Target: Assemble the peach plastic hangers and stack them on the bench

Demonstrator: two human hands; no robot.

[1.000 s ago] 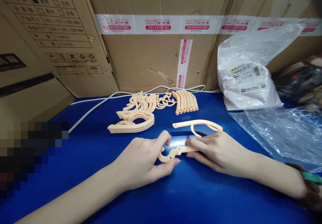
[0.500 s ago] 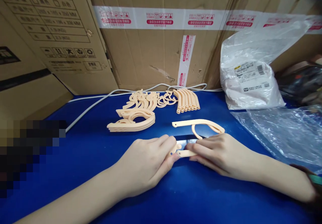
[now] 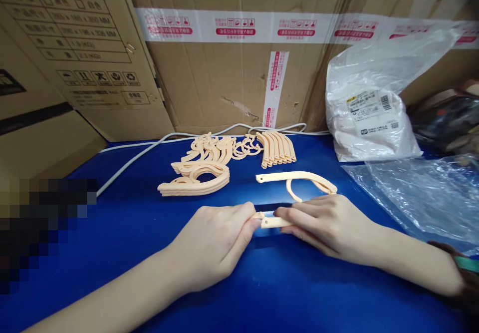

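My left hand (image 3: 215, 240) and my right hand (image 3: 324, 225) meet over the blue table (image 3: 149, 233), both pinching peach plastic hanger pieces. The left fingers close on a small hook piece, mostly hidden under them. The right fingers press on a straight hanger arm (image 3: 271, 221) whose end touches the hook piece. Just behind my right hand lies a folded hanger part (image 3: 299, 179) with a curved loop. Farther back rest a stack of assembled hangers (image 3: 196, 178), a heap of loose hook pieces (image 3: 220, 148) and a row of hanger arms (image 3: 279, 148).
Taped cardboard boxes (image 3: 232, 58) wall off the back and left. A white cable (image 3: 130, 158) runs along the table's rear. A white labelled plastic bag (image 3: 368, 118) and a clear plastic sheet (image 3: 422, 193) lie at the right, with a dark bag (image 3: 445, 121) behind.
The hook piece, visible under my left fingers a second ago, has been pushed against the hanger arm and is now mostly covered. Both hands drew closer together.
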